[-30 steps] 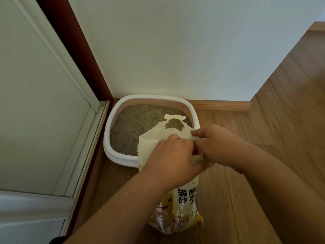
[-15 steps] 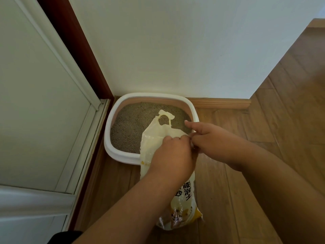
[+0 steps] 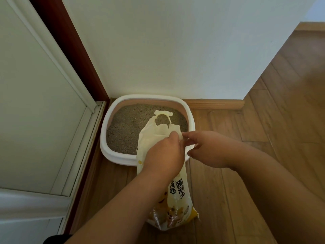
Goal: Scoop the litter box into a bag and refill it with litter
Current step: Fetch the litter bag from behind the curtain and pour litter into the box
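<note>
Litter bag (image 3: pixel 173 199), yellow and cream plastic with printed characters, stood on the wooden floor (image 3: pixel 246 173) just near of the litter box (image 3: pixel 112 155), its top leaning over the box's near rim. The left hand (image 3: pixel 165 155) gripped the bag's upper part from the near side, fingers curled into the soft film. The right hand (image 3: pixel 207 148) pinched the bag's top edge between thumb and fingertips, just right of the left hand's knuckles, the two hands almost touching there. They looked set to pull or tear the top open, though whether the mouth had opened at all could not be told.

Above the hands a die-cut carry handle (image 3: pixel 163 114) stuck up over the grey litter (image 3: pixel 130 127) that lay fairly level in the box. The box sat in the far corner, against the white wall (image 3: pixel 158 50) and beside a dark red door frame (image 3: pixel 70 50) on the left, with a white panelled door (image 3: pixel 35 103) further left.

Judging by its bulging base and slack top, the bag was probably heavy and floppy. The thin film would stretch and slip under a light pinch, so a firm hold close to the tear line seemed wise. For pouring, one hand under the base and one near the mouth would likely steady it; a sudden split might spill granules onto the floor.
</note>
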